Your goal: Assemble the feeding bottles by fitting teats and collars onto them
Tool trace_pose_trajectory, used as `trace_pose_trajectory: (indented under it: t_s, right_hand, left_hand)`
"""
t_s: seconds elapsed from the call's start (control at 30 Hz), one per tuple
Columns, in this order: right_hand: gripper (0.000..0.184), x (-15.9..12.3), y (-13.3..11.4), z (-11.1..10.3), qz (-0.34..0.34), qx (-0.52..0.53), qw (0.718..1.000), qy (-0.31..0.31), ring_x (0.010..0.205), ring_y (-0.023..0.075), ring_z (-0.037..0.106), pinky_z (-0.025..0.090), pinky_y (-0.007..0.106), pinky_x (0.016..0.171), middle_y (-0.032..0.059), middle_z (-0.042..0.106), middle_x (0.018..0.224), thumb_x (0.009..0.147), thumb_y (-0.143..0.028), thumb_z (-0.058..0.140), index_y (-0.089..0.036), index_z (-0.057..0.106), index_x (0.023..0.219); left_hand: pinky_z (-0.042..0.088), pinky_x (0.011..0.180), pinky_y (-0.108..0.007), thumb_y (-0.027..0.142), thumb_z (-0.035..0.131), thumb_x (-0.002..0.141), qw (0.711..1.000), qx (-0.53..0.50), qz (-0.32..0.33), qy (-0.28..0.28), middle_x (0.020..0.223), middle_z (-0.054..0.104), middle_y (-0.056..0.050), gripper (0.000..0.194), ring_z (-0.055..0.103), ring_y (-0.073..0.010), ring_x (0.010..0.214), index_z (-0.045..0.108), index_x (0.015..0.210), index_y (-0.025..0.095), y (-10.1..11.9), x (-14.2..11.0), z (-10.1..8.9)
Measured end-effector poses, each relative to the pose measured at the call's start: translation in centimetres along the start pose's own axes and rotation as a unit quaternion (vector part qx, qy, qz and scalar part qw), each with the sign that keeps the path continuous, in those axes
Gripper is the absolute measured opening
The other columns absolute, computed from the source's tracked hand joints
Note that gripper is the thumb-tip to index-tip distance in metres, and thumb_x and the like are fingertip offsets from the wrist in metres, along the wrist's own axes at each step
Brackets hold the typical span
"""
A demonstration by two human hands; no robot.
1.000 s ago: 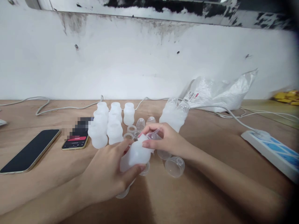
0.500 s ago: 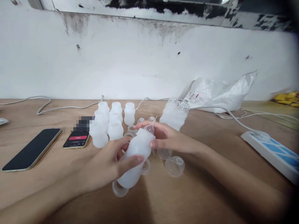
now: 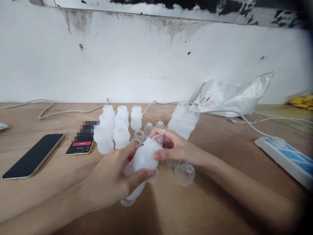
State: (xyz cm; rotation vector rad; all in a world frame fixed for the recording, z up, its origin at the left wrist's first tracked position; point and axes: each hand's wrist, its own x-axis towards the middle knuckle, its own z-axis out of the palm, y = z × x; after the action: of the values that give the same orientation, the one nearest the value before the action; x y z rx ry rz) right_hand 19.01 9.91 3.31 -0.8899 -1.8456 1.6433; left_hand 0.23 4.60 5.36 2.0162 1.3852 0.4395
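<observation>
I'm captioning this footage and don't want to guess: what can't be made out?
All in the head view:
- Smaller phone: upper part pixelated.
- Bag label: print too small.
- Yellow items, power strip: cut off by the right edge.
- Held bottle: partly covered by the left hand.
- Clear teat: partly hidden by the right hand.

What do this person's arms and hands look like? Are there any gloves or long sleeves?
No gloves! The left hand and right hand are both bare, with slim fingers and short-looking nails. I can't see any ring, watch or bracelet. The left forearm and right forearm have no sleeves where they show.
</observation>
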Motion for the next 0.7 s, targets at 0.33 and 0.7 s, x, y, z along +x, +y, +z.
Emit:
trace_pose_trajectory:
  t_s: [0.33,0.7]
  right_hand:
    - [0.035,-0.4,-0.6,0.9,0.03,-0.039,0.998,0.04,0.049,0.0049,0.04,0.031,0.017,0.041,-0.0062,0.046,0.063,0.067,-0.036,0.069,-0.019,0.045,0.086]
    - [0.04,-0.4,0.1,-1.3,-0.056,0.08,0.991,-0.09,0.034,0.0003,0.031,0.022,0.014,0.03,-0.0091,0.045,0.055,0.073,-0.033,0.065,-0.018,0.047,0.106]
  left_hand:
    - [0.032,0.056,-0.027,0.045,0.053,0.074,0.998,0.036,0.012,0.042,0.071,0.053,0.0,0.027,0.049,-0.0178,0.064,0.044,0.08,0.02,-0.4,0.0,1.0]
    - [0.041,0.057,-0.025,0.045,0.054,0.076,0.838,-0.482,-0.061,-0.248,0.073,0.058,-0.002,0.035,0.055,-0.0136,0.064,0.052,0.095,0.016,-1.3,0.9,0.3]
